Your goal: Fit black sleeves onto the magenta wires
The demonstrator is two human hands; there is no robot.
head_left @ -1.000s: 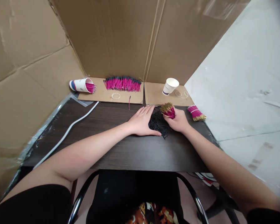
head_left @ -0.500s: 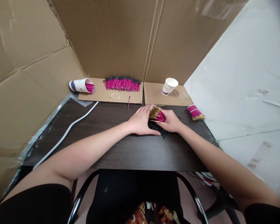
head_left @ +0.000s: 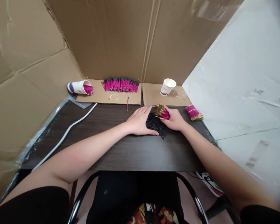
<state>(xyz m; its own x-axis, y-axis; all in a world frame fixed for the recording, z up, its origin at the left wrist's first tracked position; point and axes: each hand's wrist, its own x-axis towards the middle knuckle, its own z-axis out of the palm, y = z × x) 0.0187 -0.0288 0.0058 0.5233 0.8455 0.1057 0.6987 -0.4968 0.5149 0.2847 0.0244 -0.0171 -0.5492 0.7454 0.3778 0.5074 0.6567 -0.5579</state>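
Observation:
My right hand (head_left: 176, 120) is closed around a bundle of pink sticks with gold tips (head_left: 162, 112), held over a pile of small black pieces (head_left: 155, 124) on the dark table (head_left: 112, 146). My left hand (head_left: 139, 120) lies flat with fingers stretched out, its edge against the left side of the black pile. A second tied pink bundle (head_left: 193, 112) lies on the table to the right of my right hand.
At the back, a cardboard sheet (head_left: 100, 95) carries a row of loose pink sticks (head_left: 120, 85), a tipped paper cup with sticks (head_left: 80, 87), an upright paper cup (head_left: 167, 86) and rubber bands (head_left: 114, 97). A white cable (head_left: 65, 134) crosses the table's left. Cardboard walls surround.
My right hand with the pink bundle moved left against my left hand over the black pile, then drew slightly back to the right. My left hand stayed flat in place.

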